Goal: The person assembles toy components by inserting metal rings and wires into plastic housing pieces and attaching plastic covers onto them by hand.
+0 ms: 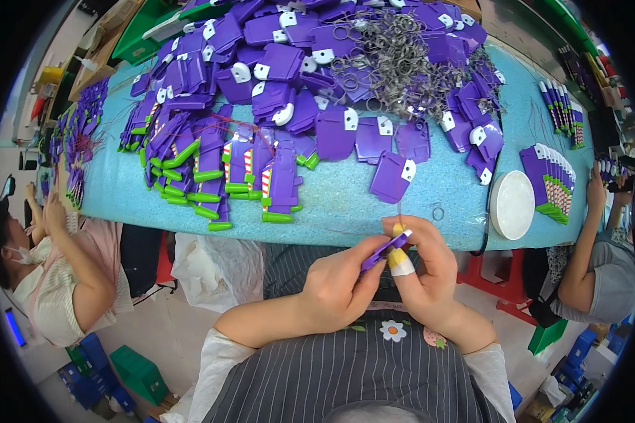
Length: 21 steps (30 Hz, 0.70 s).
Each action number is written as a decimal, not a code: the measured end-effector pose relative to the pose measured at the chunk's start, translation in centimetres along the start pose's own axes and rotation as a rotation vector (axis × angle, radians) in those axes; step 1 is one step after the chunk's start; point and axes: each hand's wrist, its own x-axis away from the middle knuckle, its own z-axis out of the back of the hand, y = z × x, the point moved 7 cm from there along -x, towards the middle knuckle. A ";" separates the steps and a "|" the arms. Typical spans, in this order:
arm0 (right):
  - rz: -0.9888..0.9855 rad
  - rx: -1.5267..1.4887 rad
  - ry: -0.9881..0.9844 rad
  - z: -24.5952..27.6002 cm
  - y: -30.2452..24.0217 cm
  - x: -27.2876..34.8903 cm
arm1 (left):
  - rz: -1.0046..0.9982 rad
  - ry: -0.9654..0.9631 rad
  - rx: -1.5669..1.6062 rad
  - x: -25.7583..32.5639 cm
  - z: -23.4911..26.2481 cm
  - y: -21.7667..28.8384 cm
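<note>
Close to the table's front edge, my left hand [342, 285] pinches a small purple plastic piece [379, 257] with a white corner. My right hand [430, 264] has yellow and white wrapping on its thumb and forefinger, which close over the white end of the same piece. Any smaller part between those fingertips is hidden. Just beyond my hands lies a flat purple panel [389, 178] with a white corner, beside more of the same kind. A thin metal ring [438, 213] rests on the blue table right of it.
Purple panels [279, 63] heap up at the back, with a pile of grey metal rings [402, 63] on them. Green-tipped purple assemblies [281, 180] lie left. A white round dish [511, 204] and stacked assemblies [550, 180] sit right. People [70, 275] work on both sides.
</note>
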 end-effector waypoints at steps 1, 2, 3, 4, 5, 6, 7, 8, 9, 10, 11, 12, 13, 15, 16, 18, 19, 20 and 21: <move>-0.012 0.021 0.010 0.0 -0.1 0.1 | 0.007 0.021 0.016 0.0 0.0 0.0; -0.039 -0.001 0.000 0.0 -0.1 0.2 | 0.010 0.021 0.008 0.2 -0.1 0.1; -0.038 -0.009 -0.003 -0.2 0.1 0.2 | 0.110 0.025 0.108 0.5 -0.3 -0.7; -0.003 0.007 -0.007 -0.5 0.1 0.3 | 0.210 0.029 0.209 0.9 -0.5 -1.5; 0.030 0.028 -0.008 -0.5 -0.1 0.3 | 0.290 0.005 0.327 1.5 -1.0 -2.2; 0.029 0.028 -0.007 -0.7 -0.1 0.3 | 0.290 0.003 0.327 1.8 -1.2 -2.3; 0.025 0.041 0.003 -0.9 -0.3 0.3 | 0.361 0.035 0.495 2.1 -1.5 -2.8; 0.022 0.056 0.013 -1.1 -0.3 0.3 | 0.432 0.068 0.665 2.4 -1.9 -3.1; -0.002 0.043 0.014 -1.3 -0.1 0.4 | 0.459 0.025 0.708 2.6 -2.2 -3.2; -0.005 0.049 0.018 -1.2 0.0 0.6 | 0.458 0.021 0.714 2.6 -2.4 -3.0; -0.031 0.023 0.015 -1.3 0.2 0.7 | 0.470 0.051 0.743 2.6 -2.5 -2.9; -0.057 -0.001 0.012 -1.3 0.4 0.7 | 0.482 0.080 0.773 2.5 -2.5 -3.0; -0.060 0.004 0.017 -1.1 0.2 0.5 | 0.482 0.076 0.779 2.5 -2.6 -3.2; -0.014 0.109 0.021 -0.6 -0.6 0.0 | 0.433 -0.024 0.668 2.5 -2.6 -3.4; -0.016 0.111 0.020 0.1 -0.7 -0.3 | 0.434 -0.025 0.671 2.4 -2.5 -3.7; -0.012 0.264 -0.154 0.6 -1.0 -1.0 | 0.420 -0.135 0.585 2.2 -2.6 -3.6; -0.082 0.234 -0.160 0.9 -1.1 -1.3 | 0.421 -0.135 0.589 2.1 -2.4 -3.6; -0.085 0.240 -0.157 1.4 -1.0 -1.4 | 0.370 -0.173 0.527 1.9 -2.4 -3.2; -0.150 0.180 -0.232 1.6 -0.5 -1.2 | 0.320 -0.209 0.463 1.7 -2.3 -2.8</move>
